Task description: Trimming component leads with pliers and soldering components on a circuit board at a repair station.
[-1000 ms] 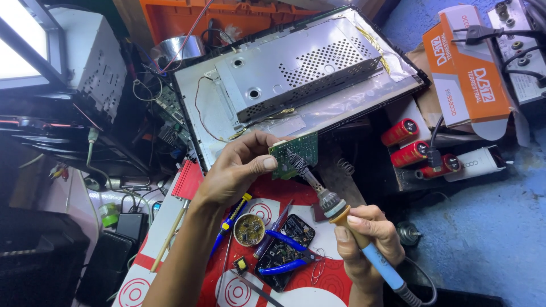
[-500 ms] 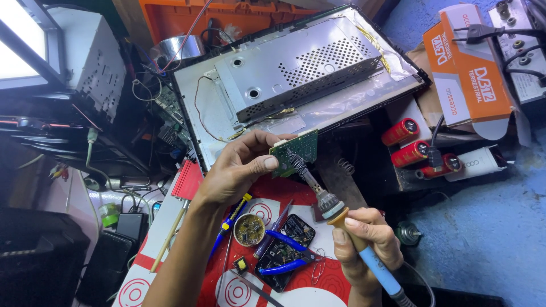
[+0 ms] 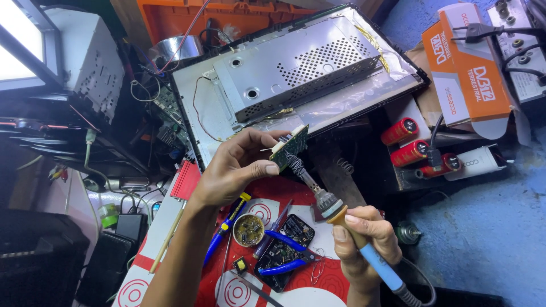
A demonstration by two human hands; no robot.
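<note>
Above the cluttered tabletop [image 3: 318, 287], left hand [image 3: 236, 170] fingers clamped on a small green circuit board [image 3: 290, 148]; right hand [image 3: 364, 239] fingers wrapped around a blue-handled soldering iron [image 3: 341, 224], tip touching the board. Just beneath, blue pliers [image 3: 287, 253].

3 red capacitors [image 3: 418, 145], 1 soldering iron [image 3: 341, 219], 1 circuit board [image 3: 289, 149], 2 hands.

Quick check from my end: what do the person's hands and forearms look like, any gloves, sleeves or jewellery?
Both are bare. The left hand and its forearm show no glove, sleeve, watch or ring. The right hand is likewise ungloved, with no ring or strap visible; only a short stretch of its wrist is in frame. Fingernails are short and unpainted.
</note>
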